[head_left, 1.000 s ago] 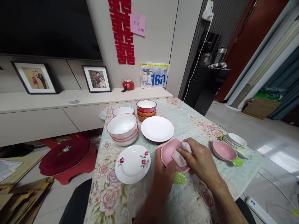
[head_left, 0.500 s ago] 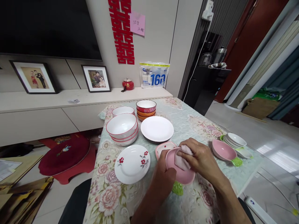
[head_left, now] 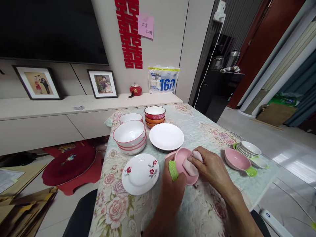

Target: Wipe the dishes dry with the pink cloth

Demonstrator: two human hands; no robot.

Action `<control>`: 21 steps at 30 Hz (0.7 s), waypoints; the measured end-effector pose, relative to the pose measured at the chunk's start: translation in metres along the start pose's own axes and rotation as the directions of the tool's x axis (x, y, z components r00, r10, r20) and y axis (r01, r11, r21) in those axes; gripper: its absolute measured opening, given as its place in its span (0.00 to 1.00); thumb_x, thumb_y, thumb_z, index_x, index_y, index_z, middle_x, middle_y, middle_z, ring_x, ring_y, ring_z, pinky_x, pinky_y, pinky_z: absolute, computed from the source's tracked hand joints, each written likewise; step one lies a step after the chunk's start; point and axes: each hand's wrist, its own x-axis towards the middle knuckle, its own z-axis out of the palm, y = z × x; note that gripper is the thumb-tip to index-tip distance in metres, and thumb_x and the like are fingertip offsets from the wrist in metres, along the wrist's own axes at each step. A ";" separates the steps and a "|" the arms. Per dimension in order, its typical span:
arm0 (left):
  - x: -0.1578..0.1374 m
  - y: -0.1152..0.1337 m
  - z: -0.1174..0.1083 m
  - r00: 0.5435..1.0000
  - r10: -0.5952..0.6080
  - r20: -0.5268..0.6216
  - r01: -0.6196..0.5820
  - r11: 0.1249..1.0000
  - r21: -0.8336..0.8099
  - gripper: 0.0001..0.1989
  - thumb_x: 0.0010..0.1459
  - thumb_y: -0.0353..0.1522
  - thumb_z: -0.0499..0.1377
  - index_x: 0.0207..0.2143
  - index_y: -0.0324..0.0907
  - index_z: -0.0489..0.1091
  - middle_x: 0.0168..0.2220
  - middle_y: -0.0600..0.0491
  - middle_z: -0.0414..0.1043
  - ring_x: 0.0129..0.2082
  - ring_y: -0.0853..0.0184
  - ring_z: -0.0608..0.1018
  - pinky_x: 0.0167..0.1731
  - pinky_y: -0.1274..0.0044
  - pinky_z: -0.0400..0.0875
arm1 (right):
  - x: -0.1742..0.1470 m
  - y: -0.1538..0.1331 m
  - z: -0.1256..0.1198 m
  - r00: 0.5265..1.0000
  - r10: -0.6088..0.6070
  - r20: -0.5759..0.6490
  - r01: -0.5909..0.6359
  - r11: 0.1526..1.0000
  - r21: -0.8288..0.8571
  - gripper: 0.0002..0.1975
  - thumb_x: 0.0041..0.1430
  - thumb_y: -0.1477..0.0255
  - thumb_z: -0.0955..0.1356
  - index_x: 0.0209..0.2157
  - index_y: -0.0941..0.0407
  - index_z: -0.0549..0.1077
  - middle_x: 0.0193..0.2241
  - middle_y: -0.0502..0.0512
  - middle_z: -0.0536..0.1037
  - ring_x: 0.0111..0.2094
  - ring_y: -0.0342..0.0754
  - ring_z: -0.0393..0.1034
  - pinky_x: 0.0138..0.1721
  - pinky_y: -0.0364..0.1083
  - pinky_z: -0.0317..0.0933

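- just one cam, head-worn, looking forward and down over the surface (head_left: 197, 131) from its near edge
- pretty close to the hands, far edge and wall behind also in shot

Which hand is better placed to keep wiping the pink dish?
Right. The right hand already presses the pink cloth into the pink dish, while the left hand is occupied gripping that dish by its green leaf handle.

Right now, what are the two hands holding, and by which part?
The left hand grips a pink dish at its green leaf-shaped handle. The right hand pinches a pale pink cloth by its upper edge, pressing it into the dish.
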 end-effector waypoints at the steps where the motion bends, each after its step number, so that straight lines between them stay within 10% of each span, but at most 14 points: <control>1: 0.000 0.002 -0.001 1.000 0.013 0.023 -0.013 1.000 0.020 0.30 0.42 0.23 0.55 0.52 0.42 0.66 0.48 0.48 0.75 0.46 0.57 0.76 0.46 0.69 0.71 | 0.000 0.001 -0.001 1.000 -0.028 0.012 0.028 0.999 -0.034 0.12 0.64 0.61 0.65 0.31 0.53 0.69 0.29 0.50 0.75 0.30 0.49 0.69 0.30 0.45 0.55; 10: 0.003 0.008 -0.007 0.962 -0.112 0.249 0.113 0.994 0.013 0.22 0.37 0.23 0.54 0.38 0.41 0.72 0.28 0.55 0.72 0.27 0.67 0.71 0.27 0.76 0.68 | 0.000 0.006 -0.001 0.958 -0.287 -0.016 0.287 0.958 0.027 0.06 0.65 0.65 0.66 0.39 0.53 0.72 0.35 0.53 0.76 0.35 0.49 0.71 0.36 0.45 0.60; 15: 0.000 0.005 0.003 0.980 -0.130 0.148 0.153 0.976 -0.155 0.21 0.43 0.28 0.61 0.44 0.42 0.68 0.36 0.51 0.74 0.33 0.63 0.75 0.30 0.74 0.74 | 0.001 0.002 0.005 0.984 -0.034 -0.177 0.051 0.995 0.091 0.08 0.64 0.63 0.65 0.35 0.53 0.71 0.29 0.52 0.77 0.31 0.49 0.71 0.32 0.45 0.58; 21: -0.006 0.006 0.004 0.985 -0.154 0.075 0.157 0.987 -0.034 0.24 0.43 0.25 0.55 0.47 0.44 0.66 0.44 0.48 0.73 0.39 0.59 0.76 0.35 0.70 0.75 | 0.001 0.000 0.007 0.997 -0.017 0.071 0.017 1.000 -0.001 0.07 0.59 0.65 0.67 0.36 0.53 0.71 0.31 0.52 0.77 0.32 0.51 0.71 0.31 0.45 0.55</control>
